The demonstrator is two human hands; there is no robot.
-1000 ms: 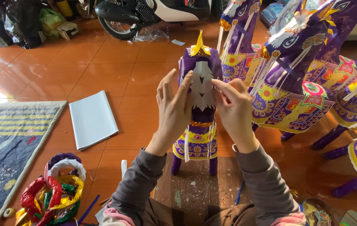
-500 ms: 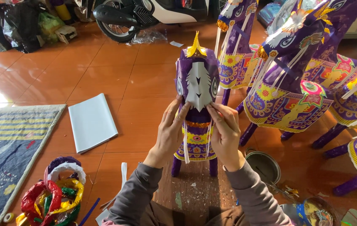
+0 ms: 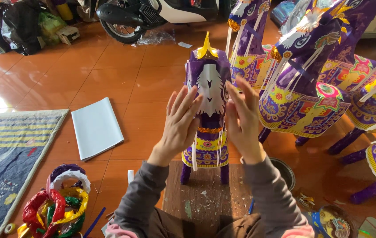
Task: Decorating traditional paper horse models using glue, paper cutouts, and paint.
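— Seen from the head camera: what in the middle?

— A purple paper horse [image 3: 208, 101], upright on a wooden board [image 3: 205, 198], facing the camera, with a white blaze on the face and a yellow crest on top.

— And the hands?

— Left hand [image 3: 180, 125] flat against the left side of the horse's head, fingers spread and straight, clamped on nothing. Right hand [image 3: 243, 117] on the other side, fingers open too, fingertips just touching the head near the eye. Head between both palms.

— Around it?

— More purple horses [image 3: 302, 88] just behind, to the right. A white sheet of paper [image 3: 96, 128] on the red tile floor, left. A striped mat [image 3: 7, 154] further left, coloured foil rings [image 3: 58, 207] beside it. A scooter [image 3: 152, 13] at the far wall.
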